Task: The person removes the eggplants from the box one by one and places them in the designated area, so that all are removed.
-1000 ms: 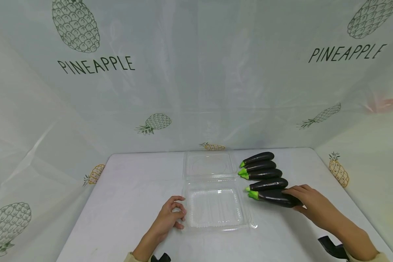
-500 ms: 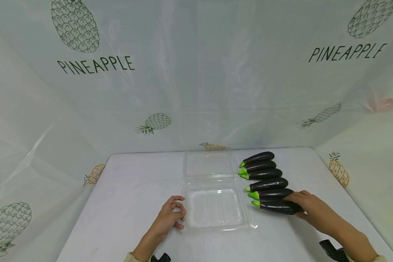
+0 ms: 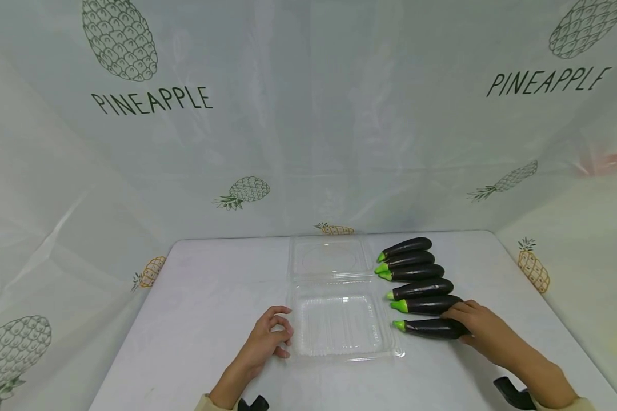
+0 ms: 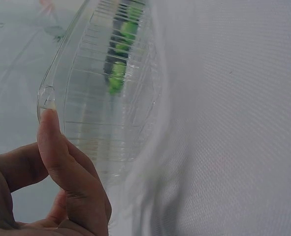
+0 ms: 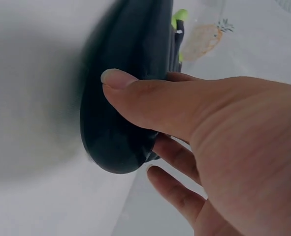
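Observation:
My right hand (image 3: 485,334) grips the rounded end of the nearest eggplant (image 3: 429,327), a glossy dark one with a green cap. In the right wrist view, the thumb presses one side of this eggplant (image 5: 120,118), while the other fingers are partly hidden. It lies apart from the row of other eggplants (image 3: 421,289) behind it. My left hand (image 3: 262,339) holds the left rim of an open clear plastic container (image 3: 339,359), fingers bent. In the left wrist view, a fingertip meets the edge of the clear container (image 4: 93,105).
The container's hinged lid (image 3: 329,257) lies flat toward the back of the white table (image 3: 205,302). Eggplant caps point left, toward the container's right side. A pale curtain (image 3: 339,125) printed with pineapples hangs behind and beside the table.
My right hand has drawn the nearest eggplant toward the front, opening a gap between it and the one behind. My left hand and the container have stayed put.

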The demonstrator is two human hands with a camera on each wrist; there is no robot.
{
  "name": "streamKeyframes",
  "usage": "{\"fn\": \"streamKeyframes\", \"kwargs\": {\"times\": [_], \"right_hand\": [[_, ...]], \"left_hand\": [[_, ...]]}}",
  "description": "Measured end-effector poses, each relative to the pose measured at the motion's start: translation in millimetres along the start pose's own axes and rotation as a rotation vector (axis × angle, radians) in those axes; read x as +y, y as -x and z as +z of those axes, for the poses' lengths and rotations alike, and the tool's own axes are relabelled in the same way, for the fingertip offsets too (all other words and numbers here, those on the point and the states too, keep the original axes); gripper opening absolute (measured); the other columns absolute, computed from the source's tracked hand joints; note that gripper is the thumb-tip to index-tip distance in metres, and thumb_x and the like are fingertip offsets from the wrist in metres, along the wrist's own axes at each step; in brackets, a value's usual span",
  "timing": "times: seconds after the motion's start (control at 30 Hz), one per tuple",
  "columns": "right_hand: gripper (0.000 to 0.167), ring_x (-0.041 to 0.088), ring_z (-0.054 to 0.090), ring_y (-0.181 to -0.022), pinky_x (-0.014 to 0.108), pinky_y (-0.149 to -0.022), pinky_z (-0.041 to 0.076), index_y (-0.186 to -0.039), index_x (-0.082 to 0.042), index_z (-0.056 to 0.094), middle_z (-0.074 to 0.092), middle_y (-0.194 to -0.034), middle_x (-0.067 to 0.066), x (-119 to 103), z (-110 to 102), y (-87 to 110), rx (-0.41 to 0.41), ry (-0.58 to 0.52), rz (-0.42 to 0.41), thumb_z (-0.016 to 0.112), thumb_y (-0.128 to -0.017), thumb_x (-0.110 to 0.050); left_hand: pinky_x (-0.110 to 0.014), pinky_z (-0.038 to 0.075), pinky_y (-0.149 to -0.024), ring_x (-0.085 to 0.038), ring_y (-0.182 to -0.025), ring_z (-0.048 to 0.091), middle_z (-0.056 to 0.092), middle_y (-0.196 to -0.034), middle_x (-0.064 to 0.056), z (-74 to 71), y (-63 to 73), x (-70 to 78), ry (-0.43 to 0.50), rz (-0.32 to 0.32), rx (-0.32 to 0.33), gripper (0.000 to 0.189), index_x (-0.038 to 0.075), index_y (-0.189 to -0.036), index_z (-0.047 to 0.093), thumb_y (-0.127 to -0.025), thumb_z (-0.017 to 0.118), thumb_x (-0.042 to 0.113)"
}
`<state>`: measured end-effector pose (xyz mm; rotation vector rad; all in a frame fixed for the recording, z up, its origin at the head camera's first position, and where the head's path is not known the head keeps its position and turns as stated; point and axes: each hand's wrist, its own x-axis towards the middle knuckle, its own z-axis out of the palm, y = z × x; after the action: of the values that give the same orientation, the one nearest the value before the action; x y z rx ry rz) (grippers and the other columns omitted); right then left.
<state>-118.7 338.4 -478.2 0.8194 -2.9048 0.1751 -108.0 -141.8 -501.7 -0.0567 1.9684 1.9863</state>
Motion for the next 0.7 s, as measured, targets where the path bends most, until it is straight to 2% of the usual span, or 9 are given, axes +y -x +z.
{"fn": "streamKeyframes", "kwargs": {"times": [0.27, 0.53, 0.7], "right_hand": [[0.058, 0.035, 0.064, -0.108, 0.059, -0.090, 0.055, -0.109, -0.013, 0.076, 0.069, -0.110, 0.003, -1, 4, -2.8, 0.036, 0.008, 0.020, 0.099, -0.058, 0.001], [0.058, 0.036, 0.062, -0.108, 0.060, -0.090, 0.055, -0.110, -0.013, 0.076, 0.065, -0.110, 0.005, -1, 7, -3.7, 0.073, 0.017, 0.030, 0.099, -0.059, 0.000], [0.060, 0.035, 0.063, -0.106, 0.058, -0.086, 0.056, -0.111, -0.013, 0.075, 0.065, -0.109, 0.004, -1, 12, -1.9, 0.106, 0.014, 0.008, 0.100, -0.057, -0.001]], "left_hand": [[-0.022, 0.056, -0.052, -0.016, -0.077, 0.059, 0.055, -0.098, -0.006, -0.4, -1.0, 0.7, 0.008, 0.005, 0.000, 0.053, -0.006, -0.143, 0.043, -0.094, 0.064, -0.003], [-0.023, 0.057, -0.053, -0.016, -0.078, 0.059, 0.055, -0.101, -0.006, -0.6, 1.3, -0.1, -0.002, 0.004, 0.001, 0.053, -0.004, -0.144, 0.044, -0.096, 0.064, -0.001], [-0.024, 0.057, -0.053, -0.017, -0.078, 0.059, 0.055, -0.101, -0.006, -0.9, 2.5, 0.1, -0.007, 0.003, 0.001, 0.053, -0.004, -0.144, 0.044, -0.096, 0.065, -0.001]]}}
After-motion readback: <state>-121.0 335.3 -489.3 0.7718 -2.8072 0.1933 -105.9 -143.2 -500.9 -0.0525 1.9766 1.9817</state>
